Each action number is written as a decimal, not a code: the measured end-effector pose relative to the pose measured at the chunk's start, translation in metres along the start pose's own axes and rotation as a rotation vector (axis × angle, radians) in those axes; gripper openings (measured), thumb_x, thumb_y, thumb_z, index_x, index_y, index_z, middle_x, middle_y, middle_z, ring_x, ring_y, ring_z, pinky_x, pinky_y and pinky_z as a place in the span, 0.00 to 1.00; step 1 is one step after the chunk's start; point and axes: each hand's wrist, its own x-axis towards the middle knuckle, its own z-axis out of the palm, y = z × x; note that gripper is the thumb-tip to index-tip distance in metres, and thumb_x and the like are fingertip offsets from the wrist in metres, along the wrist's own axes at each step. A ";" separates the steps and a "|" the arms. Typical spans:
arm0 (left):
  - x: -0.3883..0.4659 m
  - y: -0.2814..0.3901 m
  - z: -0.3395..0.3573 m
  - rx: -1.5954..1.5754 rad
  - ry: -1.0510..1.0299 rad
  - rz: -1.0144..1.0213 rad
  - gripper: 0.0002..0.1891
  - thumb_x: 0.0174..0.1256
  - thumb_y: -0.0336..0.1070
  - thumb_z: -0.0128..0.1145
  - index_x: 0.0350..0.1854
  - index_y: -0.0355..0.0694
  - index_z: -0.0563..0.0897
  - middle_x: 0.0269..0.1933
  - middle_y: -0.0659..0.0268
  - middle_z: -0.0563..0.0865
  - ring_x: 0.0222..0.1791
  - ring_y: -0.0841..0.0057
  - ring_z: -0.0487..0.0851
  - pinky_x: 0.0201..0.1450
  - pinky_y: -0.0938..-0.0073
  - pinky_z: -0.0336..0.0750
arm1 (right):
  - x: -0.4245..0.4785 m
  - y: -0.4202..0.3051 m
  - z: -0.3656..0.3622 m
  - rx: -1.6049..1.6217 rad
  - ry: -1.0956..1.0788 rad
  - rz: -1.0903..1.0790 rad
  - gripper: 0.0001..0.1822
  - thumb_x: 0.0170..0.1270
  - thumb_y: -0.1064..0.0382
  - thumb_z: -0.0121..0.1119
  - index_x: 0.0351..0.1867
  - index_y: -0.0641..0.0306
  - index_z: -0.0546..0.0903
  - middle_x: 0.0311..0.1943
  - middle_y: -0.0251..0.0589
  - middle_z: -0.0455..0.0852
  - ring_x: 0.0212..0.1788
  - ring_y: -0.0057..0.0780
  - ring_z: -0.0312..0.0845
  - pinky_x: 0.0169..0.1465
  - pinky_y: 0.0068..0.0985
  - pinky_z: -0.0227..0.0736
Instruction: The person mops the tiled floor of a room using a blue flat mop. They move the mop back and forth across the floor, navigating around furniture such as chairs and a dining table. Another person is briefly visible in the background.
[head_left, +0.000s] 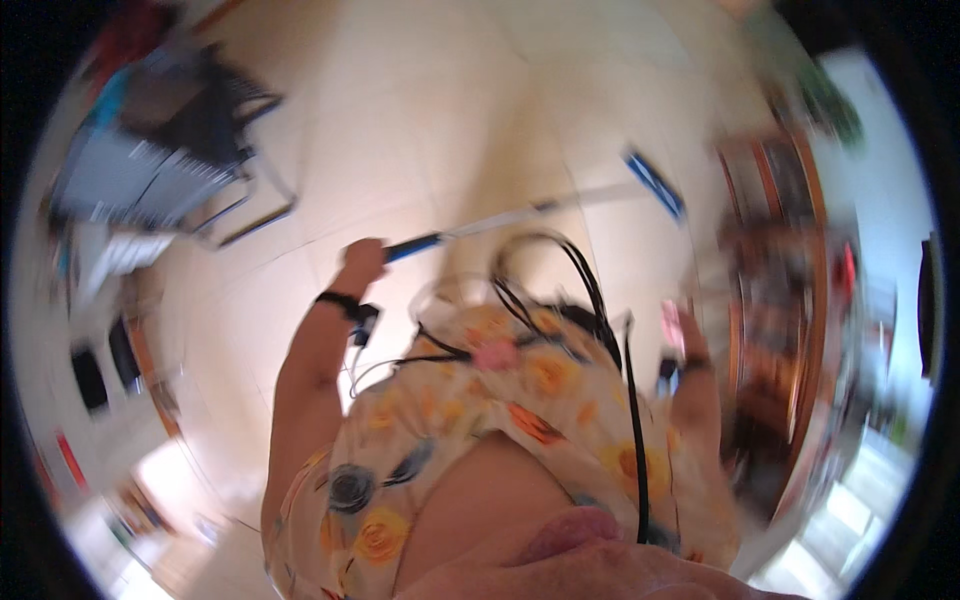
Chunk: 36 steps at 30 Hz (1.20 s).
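My left hand (366, 261) is closed around the blue and black grip (412, 247) of a long-handled floor cleaning tool. Its pale pole (495, 221) slants across in front of me to a narrow blue head (655, 186) on the tiled floor (390, 135); blur hides whether this is a mop or a broom. At my right side hangs my right hand (684, 330), away from the pole. Its fingers are smeared by motion, and I cannot tell whether anything pink there is held. Black straps with small devices circle both wrists.
A dark folding chair or rack with metal legs (259, 217) stands at the left. Along the right runs a brown wooden cabinet (776, 300), with a green plant (829, 105) beyond it. Looped black cables (585, 262) hang before my flowered top.
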 end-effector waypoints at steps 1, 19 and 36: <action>0.017 0.001 -0.018 -0.018 -0.032 -0.060 0.18 0.37 0.43 0.66 0.33 0.45 0.79 0.32 0.59 0.82 0.37 0.61 0.80 0.38 0.61 0.75 | -0.001 -0.015 0.001 0.024 -0.026 0.049 0.13 0.59 0.55 0.53 0.41 0.58 0.76 0.23 0.31 0.75 0.22 0.18 0.68 0.24 0.19 0.67; -0.062 -0.043 -0.207 -0.050 0.110 0.391 0.23 0.48 0.39 0.55 0.52 0.54 0.74 0.33 0.61 0.82 0.38 0.60 0.79 0.37 0.61 0.71 | 0.126 -0.270 0.078 -0.231 -0.096 -0.360 0.16 0.53 0.62 0.60 0.45 0.59 0.75 0.24 0.34 0.78 0.24 0.19 0.73 0.24 0.21 0.69; 0.039 -0.114 -0.377 -0.209 0.401 0.693 0.21 0.42 0.35 0.59 0.45 0.44 0.75 0.28 0.62 0.79 0.34 0.64 0.78 0.35 0.64 0.71 | 0.130 -0.464 0.164 -0.474 0.113 -0.612 0.52 0.33 0.50 0.73 0.61 0.67 0.59 0.57 0.54 0.65 0.60 0.43 0.60 0.61 0.32 0.57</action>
